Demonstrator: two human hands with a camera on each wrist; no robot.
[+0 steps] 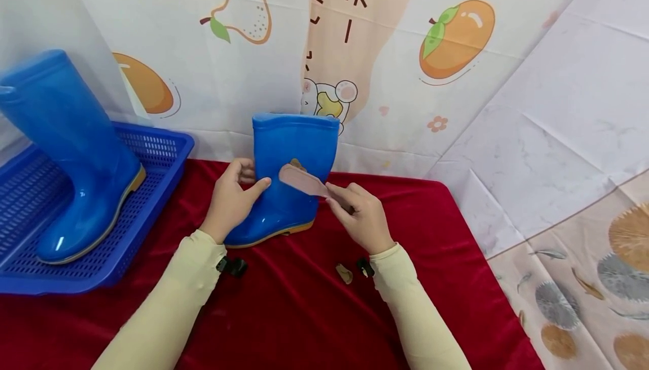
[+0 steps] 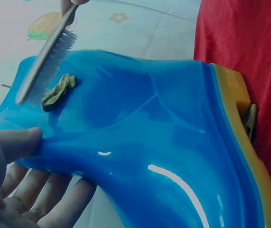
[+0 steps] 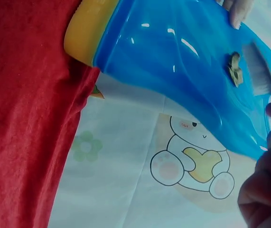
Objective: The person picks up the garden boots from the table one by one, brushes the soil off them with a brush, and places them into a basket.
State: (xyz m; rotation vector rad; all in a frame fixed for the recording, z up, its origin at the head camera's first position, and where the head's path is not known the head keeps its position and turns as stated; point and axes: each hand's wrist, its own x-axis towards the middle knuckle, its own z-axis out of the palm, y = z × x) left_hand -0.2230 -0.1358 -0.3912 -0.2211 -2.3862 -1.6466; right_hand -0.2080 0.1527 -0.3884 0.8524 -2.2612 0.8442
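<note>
A blue rubber boot (image 1: 294, 139) with a yellow sole stands upright on the red cloth, toe to the left. My left hand (image 1: 231, 197) holds its shaft from the left side, thumb on the near face and fingers round the front edge. My right hand (image 1: 361, 212) grips a scrub brush (image 1: 303, 181) by the handle. In the left wrist view, the brush's pale bristles (image 2: 59, 54) point toward a crumpled brown-green clump (image 2: 59, 92) stuck on the shaft, close beside it. Another dark clump (image 2: 250, 121) shows at the sole by the heel.
A blue plastic basket (image 1: 172, 139) at the left holds a second blue boot (image 1: 81, 150), leaning. One small brown clump (image 1: 344, 273) lies on the red cloth (image 1: 284, 313) near my right wrist. Behind the boot hangs a white curtain (image 1: 395, 122) printed with fruit.
</note>
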